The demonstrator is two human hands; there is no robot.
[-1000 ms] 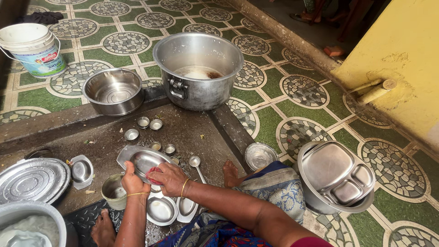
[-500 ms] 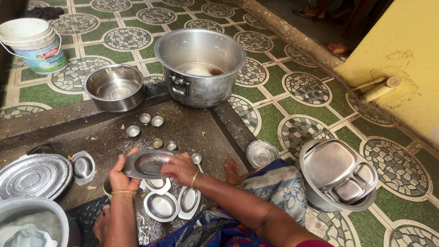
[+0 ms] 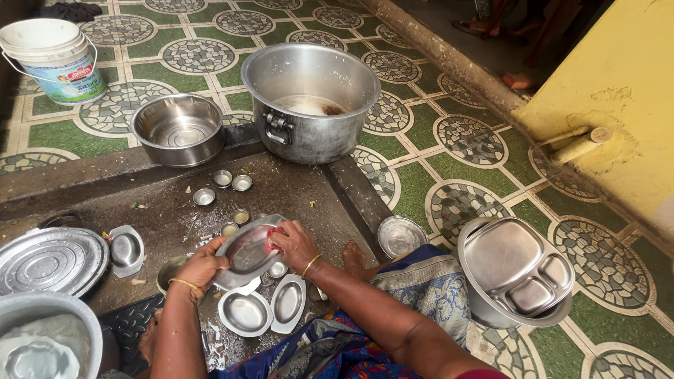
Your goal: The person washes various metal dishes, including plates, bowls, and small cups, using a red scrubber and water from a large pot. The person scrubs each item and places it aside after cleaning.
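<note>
**Kid:** What is in the hands?

**Friend:** The left hand [image 3: 200, 265] is curled around the low edge of a shiny oval steel dish [image 3: 247, 250] and holds it up, tilted. The right hand [image 3: 295, 243] is closed on a little red scrub pad [image 3: 271, 240] and presses it inside the dish.

**Kid:** What is near them?

**Friend:** Right under the hands lie two small oval dishes [image 3: 267, 309], side by side. Just past the hands sit tiny round steel cups [image 3: 223, 178], spread out on the wet floor. Nothing stands between the hands and the dish.

**Kid:** And farther away?

**Friend:** Far beyond the hands stands a big steel pot [image 3: 309, 102] with a bit of cloudy water inside. Next to it, on the left-hand side, is a round steel bowl [image 3: 178, 129]. Out past the left hand lies a flat round lid [image 3: 49, 260], with a small handled dish [image 3: 126, 249] beside it. Past the right hand, a tray with sections [image 3: 516, 270] rests on top of a bowl.

**Kid:** Any writing on things?

**Friend:** A white bucket [image 3: 56, 60], way off beyond the left hand, has a blue and red label on its side.

**Kid:** What is the floor like?

**Friend:** The hands work over a dark, wet, sunken floor [image 3: 84, 203]. Around it are green tiles [image 3: 421, 182] with round patterns, and a yellow wall [image 3: 618, 98] stands off to the right.
</note>
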